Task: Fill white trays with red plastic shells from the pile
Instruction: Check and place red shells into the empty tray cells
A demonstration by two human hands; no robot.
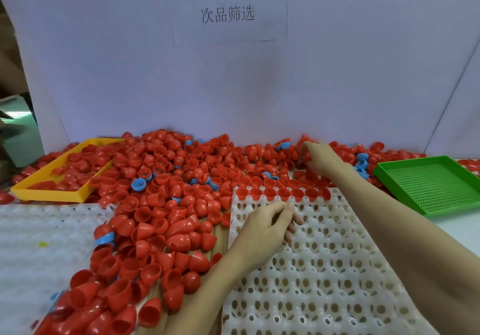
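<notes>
Before a white backboard point(130, 62), the left hand point(262, 227) rests loosely curled on the white tray point(324, 269); the right hand point(320, 156) grasps pile point(166, 204) shells.

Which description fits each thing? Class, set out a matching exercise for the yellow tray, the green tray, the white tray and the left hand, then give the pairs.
Things:
1. yellow tray
2. green tray
3. white tray
4. left hand

Descriptions:
A. one far row filled with red shells
B. rests on the white tray
C. holds loose red shells, far left
D. holds nothing, far right

Pairs: 1-C, 2-D, 3-A, 4-B
</notes>
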